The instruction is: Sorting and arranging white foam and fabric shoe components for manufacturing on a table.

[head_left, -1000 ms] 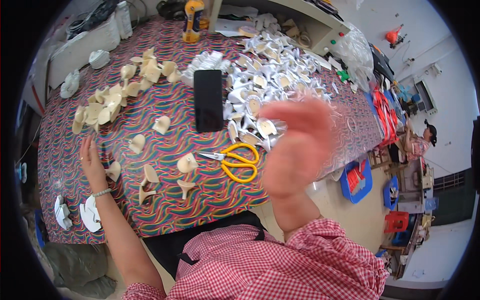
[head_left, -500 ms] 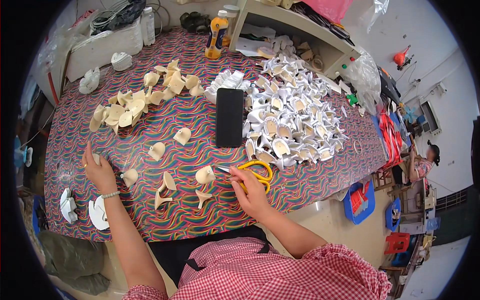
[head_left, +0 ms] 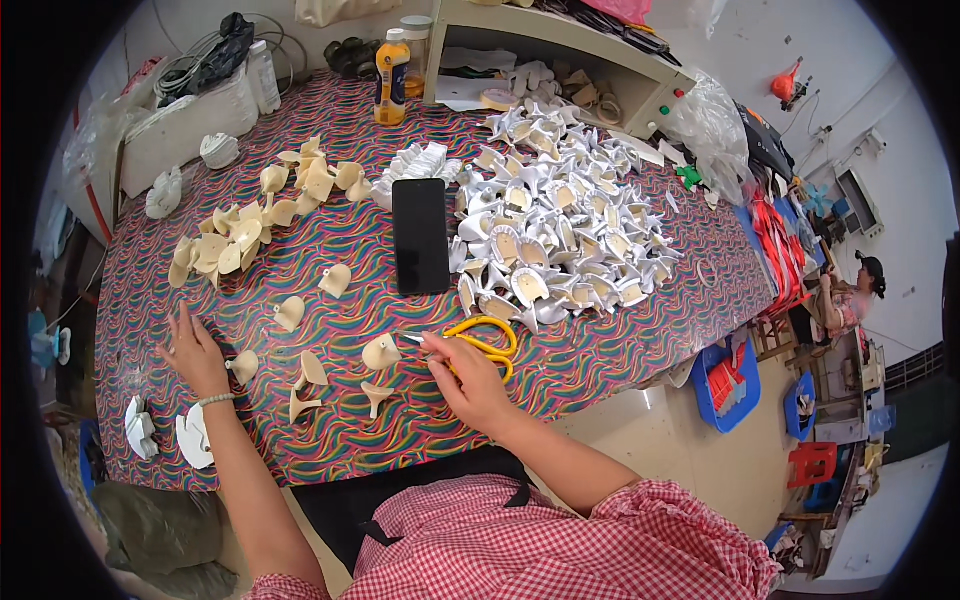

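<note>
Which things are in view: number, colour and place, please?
White pieces: many, white with beige, piled right
Loose beige pieces: seven, beige, front middle
Clustered beige pieces: many, beige, left
Small bundles: several, white, left
Scissors: one, yellow-handled, front
Phone: one, black, centre
Orange bottle: one, orange, back
Cabinet: one, pale grey, back
Table cover: one, multicoloured, beneath
Tubs: at least two, blue, right floor
Person: one, pinkish top, far right
Left hand: one, bare, table's left
Right hand: one, bare, at scissors

The wavy-patterned table (head_left: 340, 440) carries beige pieces (head_left: 245, 233), perhaps cloth-covered white pieces (head_left: 528, 287), a phone (head_left: 420, 237) and scissors (head_left: 490, 350).
</note>
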`<state>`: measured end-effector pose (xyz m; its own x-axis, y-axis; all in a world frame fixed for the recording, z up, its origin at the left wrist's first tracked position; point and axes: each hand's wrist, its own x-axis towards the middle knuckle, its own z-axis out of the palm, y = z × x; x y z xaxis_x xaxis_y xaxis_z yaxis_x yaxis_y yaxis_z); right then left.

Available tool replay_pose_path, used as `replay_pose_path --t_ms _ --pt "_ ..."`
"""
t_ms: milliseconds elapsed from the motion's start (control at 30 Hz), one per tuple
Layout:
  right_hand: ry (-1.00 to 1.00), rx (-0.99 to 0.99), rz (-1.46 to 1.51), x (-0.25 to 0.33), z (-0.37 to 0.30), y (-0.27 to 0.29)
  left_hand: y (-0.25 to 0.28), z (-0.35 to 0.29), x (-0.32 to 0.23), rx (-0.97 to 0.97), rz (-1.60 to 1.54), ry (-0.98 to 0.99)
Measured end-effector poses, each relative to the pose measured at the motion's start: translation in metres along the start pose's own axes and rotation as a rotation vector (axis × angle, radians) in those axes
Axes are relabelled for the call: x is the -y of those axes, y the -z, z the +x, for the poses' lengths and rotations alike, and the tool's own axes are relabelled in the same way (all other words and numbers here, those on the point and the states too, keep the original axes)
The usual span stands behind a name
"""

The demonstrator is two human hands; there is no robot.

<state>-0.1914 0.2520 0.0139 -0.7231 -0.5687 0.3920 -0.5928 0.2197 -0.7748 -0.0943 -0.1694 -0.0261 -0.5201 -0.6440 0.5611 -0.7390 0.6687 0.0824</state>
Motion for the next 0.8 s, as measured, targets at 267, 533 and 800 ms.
replay_pose_path --t_ms 267,533,800 --pt "0.029 0.021 -0.159 -0.002 0.005 0.003 -0.003 -0.003 0.019 -0.066 -0.235 -0.081" --pt "-0.008 -0.015 -0.288 0.001 0.004 0.030 0.041 -0.003 -0.033 -0.163 -0.934 -0.134" --pt "-0.036 0.030 0.006 0.062 0.064 0.009 0.044 -0.009 -0.034 0.671 -1.402 0.196"
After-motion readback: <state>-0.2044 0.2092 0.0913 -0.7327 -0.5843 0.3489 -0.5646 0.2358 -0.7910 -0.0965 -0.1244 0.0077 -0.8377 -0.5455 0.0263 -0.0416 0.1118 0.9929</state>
